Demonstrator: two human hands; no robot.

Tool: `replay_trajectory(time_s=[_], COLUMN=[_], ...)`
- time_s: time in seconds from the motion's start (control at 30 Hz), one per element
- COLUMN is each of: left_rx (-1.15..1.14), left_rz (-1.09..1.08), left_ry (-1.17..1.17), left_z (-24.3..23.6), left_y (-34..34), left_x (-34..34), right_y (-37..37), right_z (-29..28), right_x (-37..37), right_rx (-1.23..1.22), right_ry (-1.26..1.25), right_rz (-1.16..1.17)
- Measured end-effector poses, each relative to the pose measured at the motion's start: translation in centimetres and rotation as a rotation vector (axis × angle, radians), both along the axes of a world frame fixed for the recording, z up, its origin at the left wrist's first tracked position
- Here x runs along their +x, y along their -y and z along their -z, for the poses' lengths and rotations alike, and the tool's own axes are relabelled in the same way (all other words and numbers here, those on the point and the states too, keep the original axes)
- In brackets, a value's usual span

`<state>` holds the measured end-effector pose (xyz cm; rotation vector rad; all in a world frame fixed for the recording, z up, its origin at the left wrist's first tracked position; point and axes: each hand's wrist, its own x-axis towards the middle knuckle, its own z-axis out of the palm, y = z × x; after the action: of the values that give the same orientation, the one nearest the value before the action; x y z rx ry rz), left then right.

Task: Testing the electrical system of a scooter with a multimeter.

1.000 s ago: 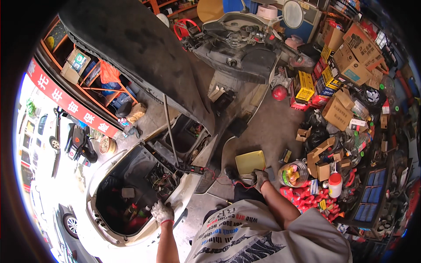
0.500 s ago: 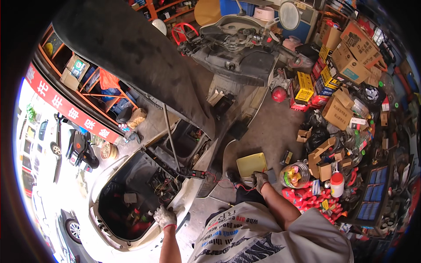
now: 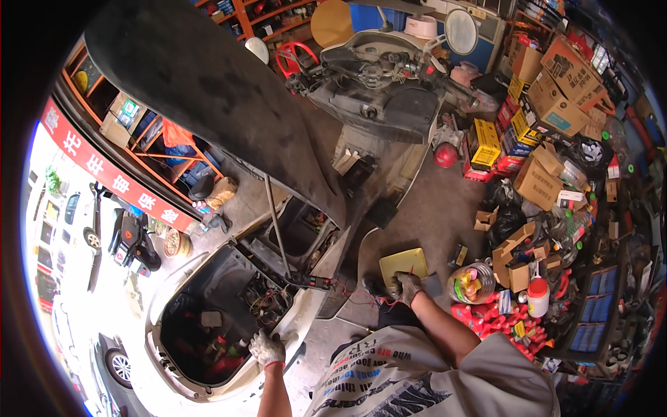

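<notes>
A white knit work glove covers my left hand [image 3: 267, 347], whose fingers lie spread on the near rim of the scooter's open storage bay [image 3: 208, 326]. Wires and several small items, hard to make out, lie inside the bay. My right hand [image 3: 408, 286], in a greyish glove, is closed round a red test lead [image 3: 412, 270] beside a shallow yellow tray [image 3: 396, 264] on the floor. The lead's thin red wire loops back toward a small dark device [image 3: 319, 282] on the bay's rim. A metal rod [image 3: 276, 226] stands under the raised black seat [image 3: 215, 97].
The scooter's handlebars and grey front panel [image 3: 375, 111] rise ahead. Cardboard boxes [image 3: 538, 177], black bags and red bottles [image 3: 500, 326] crowd the right side. Near my right hand stands a clear plastic jar [image 3: 471, 283]. Orange shelving [image 3: 243, 21] and parked vehicles are at left.
The view has shifted slightly, so the scooter and floor items sit farther right. My right hand has moved a little left relative to the yellow tray; my left hand stays at the rim.
</notes>
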<state>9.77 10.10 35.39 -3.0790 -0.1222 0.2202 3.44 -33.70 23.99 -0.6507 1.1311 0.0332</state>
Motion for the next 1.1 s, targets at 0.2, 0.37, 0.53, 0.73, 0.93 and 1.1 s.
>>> replay_trajectory(time_s=[0.2,0.37,0.53,0.73,0.93,1.1], left_rx=[-0.836,-1.382,-1.323,-1.712,-1.723,-2.036], left_rz=[0.110,0.132,0.027,-0.424,-0.722,-0.722], left_ry=[0.041,-0.495,-0.386,-0.229,-0.239,-0.055], left_z=[0.1,-3.7,-6.6,4.3,0.5,2.8], left_y=[6.8,16.5,19.2,15.8,16.3,15.4], left_x=[0.6,0.3,0.9,1.2,2.4,4.6], right_y=[-4.5,-12.7,-16.0,-17.0,-16.1,-18.0], right_z=[-6.9,-10.9,-12.1,-15.0,-12.8,-11.8], right_x=[5.7,10.0,11.3,10.8,11.0,11.8], right_rx=[-0.057,-0.230,-0.944,-0.947,-0.914,-1.004], right_ry=[0.267,0.432,0.357,0.339,0.365,0.406], right_rz=[-0.261,-0.539,-0.835,-1.044,-1.069,-1.095])
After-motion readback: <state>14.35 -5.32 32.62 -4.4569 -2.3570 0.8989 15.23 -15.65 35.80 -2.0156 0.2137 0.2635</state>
